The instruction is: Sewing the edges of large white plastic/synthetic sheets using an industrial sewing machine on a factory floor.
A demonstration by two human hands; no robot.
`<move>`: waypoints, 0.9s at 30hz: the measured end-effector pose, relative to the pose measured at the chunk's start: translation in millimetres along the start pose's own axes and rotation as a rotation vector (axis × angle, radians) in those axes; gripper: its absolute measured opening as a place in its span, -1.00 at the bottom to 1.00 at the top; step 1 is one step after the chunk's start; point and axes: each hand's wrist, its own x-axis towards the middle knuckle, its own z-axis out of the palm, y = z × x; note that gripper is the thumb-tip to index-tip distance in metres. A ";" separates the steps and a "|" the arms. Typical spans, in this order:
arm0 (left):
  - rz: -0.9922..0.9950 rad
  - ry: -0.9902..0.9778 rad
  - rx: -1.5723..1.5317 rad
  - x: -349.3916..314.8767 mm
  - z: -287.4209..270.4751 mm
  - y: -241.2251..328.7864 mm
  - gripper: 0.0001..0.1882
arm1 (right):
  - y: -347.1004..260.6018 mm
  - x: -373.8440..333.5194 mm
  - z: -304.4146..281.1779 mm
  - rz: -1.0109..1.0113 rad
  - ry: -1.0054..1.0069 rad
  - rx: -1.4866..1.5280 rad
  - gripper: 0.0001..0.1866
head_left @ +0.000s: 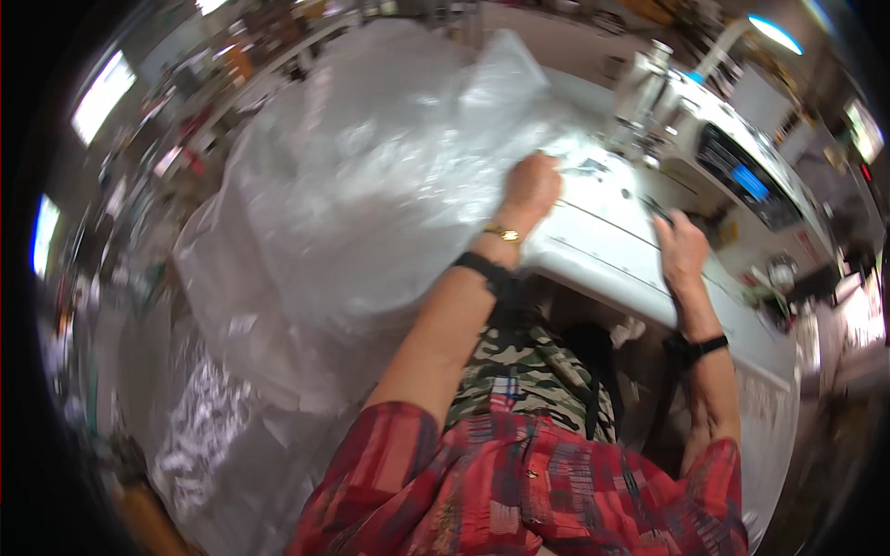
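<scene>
A large, crumpled sheet of clear plastic (362,176) spreads over the left of the sewing table and hangs down its front. By the sheet's right edge, close to the needle area, my left hand (533,190) is closed; whatever is in its fingers cannot be made out. My right hand (683,248) is closed over the white table (593,232), with a dark slim tool (654,208) sticking out past the fingers; blur hides its exact kind. To the right stands a white sewing machine (742,157) with a lit blue screen, its head beyond my hands.
A lamp (775,35) shines above the machine. More shiny plastic (204,426) lies low on the left. Cluttered goods (139,185), blurred, fill the far left. Cables and small parts (774,296) sit below the machine's right end.
</scene>
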 end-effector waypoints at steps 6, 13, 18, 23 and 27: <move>0.009 0.045 -0.024 -5.0 11.6 6.0 -0.84 | -61.0 -2.8 -12.2 -0.394 0.098 -0.208 -0.64; 0.170 -0.172 -0.173 -83.4 -93.4 37.6 -0.70 | -91.1 28.4 90.3 -0.298 -0.189 0.511 -0.71; 0.031 0.389 0.029 -242.8 -207.7 -18.6 -0.76 | -128.8 15.8 73.2 -0.367 -0.107 0.257 -0.75; -0.512 0.685 0.586 -401.3 -265.9 -109.5 -0.57 | -127.9 17.6 78.9 -0.394 -0.107 0.185 -0.72; -1.003 0.437 0.782 -481.7 -251.0 -152.4 -0.08 | -118.8 21.4 84.7 -0.428 -0.087 0.156 -0.70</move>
